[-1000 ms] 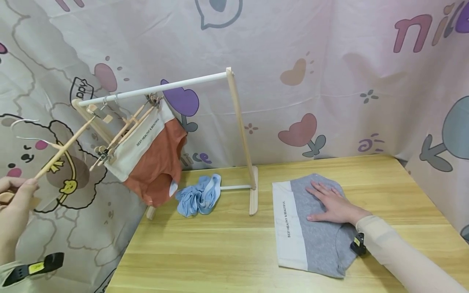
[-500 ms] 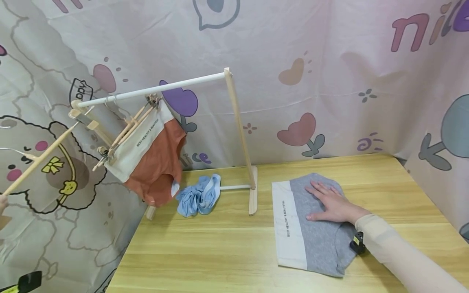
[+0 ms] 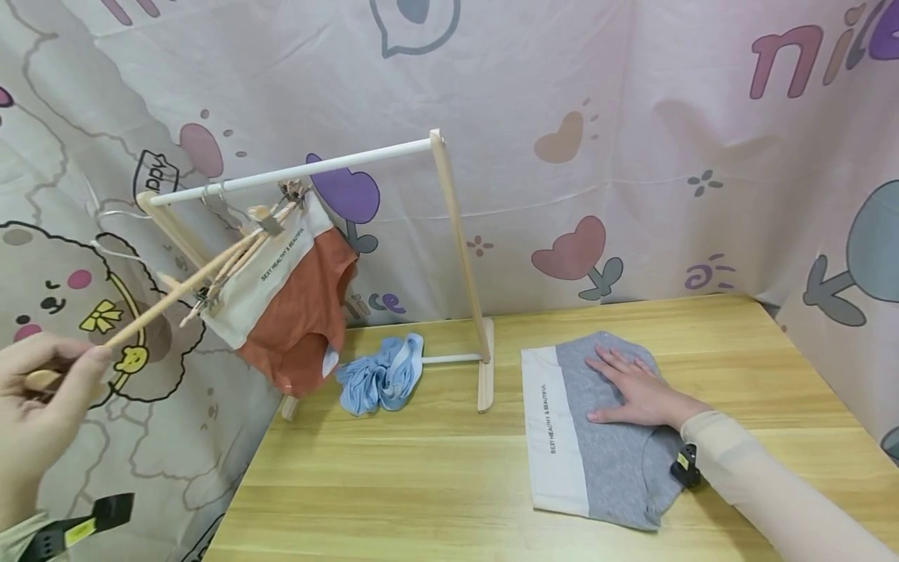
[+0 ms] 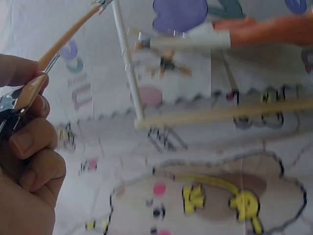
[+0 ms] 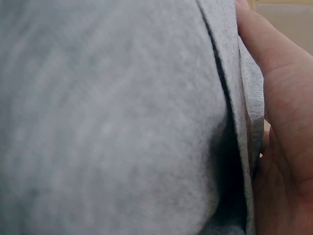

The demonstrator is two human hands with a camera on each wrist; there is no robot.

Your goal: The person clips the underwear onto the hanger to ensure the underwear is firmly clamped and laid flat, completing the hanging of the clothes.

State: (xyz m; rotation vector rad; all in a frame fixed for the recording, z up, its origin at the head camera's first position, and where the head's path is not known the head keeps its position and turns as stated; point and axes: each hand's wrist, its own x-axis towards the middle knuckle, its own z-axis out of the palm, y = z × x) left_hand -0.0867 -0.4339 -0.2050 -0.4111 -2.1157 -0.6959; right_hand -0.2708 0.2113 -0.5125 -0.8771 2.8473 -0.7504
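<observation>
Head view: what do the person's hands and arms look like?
The left hand and right hand are ungloved. The right sleeve is cream; at left only a pale cuff shows. A black strap (left) and black unit (right) each bear a yellow label.

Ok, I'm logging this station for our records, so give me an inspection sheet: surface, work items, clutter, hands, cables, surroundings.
Surface: wood-grain tabletop.
Work items: gray garment lying flat, white band toward the rack; wooden clip hanger held in the air; orange-and-white garment hanging on the rack.
Clutter: crumpled blue cloth by the rack's foot.
Hands: left hand grips the hanger; right hand rests spread on the gray garment.
Cables: nothing seen.
Surroundings: cartoon-printed backdrop.
</observation>
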